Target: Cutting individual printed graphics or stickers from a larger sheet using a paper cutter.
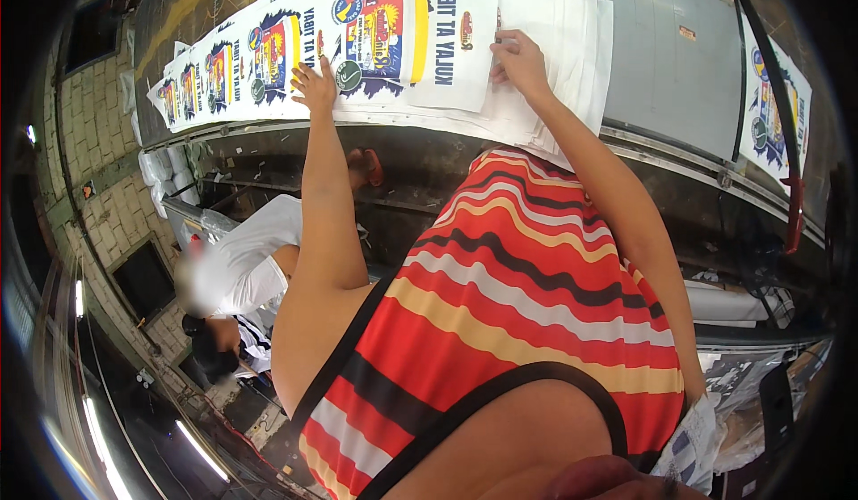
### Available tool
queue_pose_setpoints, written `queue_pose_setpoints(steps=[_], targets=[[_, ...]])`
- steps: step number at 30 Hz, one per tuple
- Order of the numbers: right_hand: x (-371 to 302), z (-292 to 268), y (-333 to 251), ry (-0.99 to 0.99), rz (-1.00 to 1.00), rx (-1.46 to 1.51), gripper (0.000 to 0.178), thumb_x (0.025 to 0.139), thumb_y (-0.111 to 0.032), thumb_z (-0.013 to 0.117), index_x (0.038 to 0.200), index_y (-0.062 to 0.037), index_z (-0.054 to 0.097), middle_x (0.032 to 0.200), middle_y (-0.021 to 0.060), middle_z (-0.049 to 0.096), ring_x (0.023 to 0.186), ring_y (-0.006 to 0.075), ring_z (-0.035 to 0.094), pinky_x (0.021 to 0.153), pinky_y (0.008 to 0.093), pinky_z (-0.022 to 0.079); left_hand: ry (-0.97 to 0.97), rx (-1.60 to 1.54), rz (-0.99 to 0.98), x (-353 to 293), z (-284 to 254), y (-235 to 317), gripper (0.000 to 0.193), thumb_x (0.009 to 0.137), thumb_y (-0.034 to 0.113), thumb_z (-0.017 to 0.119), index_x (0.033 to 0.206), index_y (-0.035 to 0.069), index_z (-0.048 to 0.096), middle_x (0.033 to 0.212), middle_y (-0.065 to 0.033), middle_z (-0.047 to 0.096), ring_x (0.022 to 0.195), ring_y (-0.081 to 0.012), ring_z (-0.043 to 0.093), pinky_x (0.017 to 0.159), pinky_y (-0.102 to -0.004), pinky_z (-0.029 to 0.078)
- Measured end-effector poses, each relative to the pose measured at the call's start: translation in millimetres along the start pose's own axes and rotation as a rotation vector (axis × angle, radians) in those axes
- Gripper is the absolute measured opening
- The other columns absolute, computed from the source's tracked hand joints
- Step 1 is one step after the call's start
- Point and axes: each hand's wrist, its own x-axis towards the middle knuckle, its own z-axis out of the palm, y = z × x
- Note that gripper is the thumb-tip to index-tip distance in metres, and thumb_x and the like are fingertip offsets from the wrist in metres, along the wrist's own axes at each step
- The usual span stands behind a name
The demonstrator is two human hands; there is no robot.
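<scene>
A long printed sheet (460,84), white with repeated red, yellow and blue designs, lies along the table on top of a stack of white sheets (563,44). My left hand (315,87) rests on its near edge, fingers spread, beside a green round emblem. At the sheet's right end my right hand (520,64) is closed, thumb and fingers curled together on the edge. The fingertips partly hide how much of the sheet they pinch. Beneath it, the white sheets fan out unevenly toward the right.
A grey flat panel (675,62) lies right of the stack, and another printed sheet (776,107) is beyond it, behind a dark curved bar (773,62). A metal rail (661,142) runs along the table's near edge. People in white (255,254) are at the left.
</scene>
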Motion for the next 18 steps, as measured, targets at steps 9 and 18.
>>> queue_pose_setpoints(steps=[9, 18], targets=[[3, -4, -1, -0.016, 0.063, 0.021, 0.032, 0.09, -0.011, 0.068, 0.114, 0.0086, 0.062, 0.094, 0.0159, 0.07, 0.06, 0.0186, 0.069, 0.05, 0.0272, 0.056, 0.259, -0.324, 0.523, -49, -9, 131, 0.078, 0.09, 0.034, 0.071, 0.149, -0.001, 0.035, 0.145, -0.0269, 0.045, 0.136, -0.0389, 0.043, 0.113, -0.0477, 0.035], [5, -4, 4, -0.001, 0.063, 0.031, 0.03, 0.089, -0.011, 0.07, 0.111, 0.0084, 0.064, 0.093, 0.015, 0.071, 0.059, 0.018, 0.069, 0.052, 0.0264, 0.057, -0.374, -0.222, 1.263, -105, -47, 301, 0.032, 0.09, 0.014, 0.065, 0.122, 0.015, 0.067, 0.117, -0.0036, 0.068, 0.094, -0.0245, 0.069, 0.084, -0.0375, 0.055]])
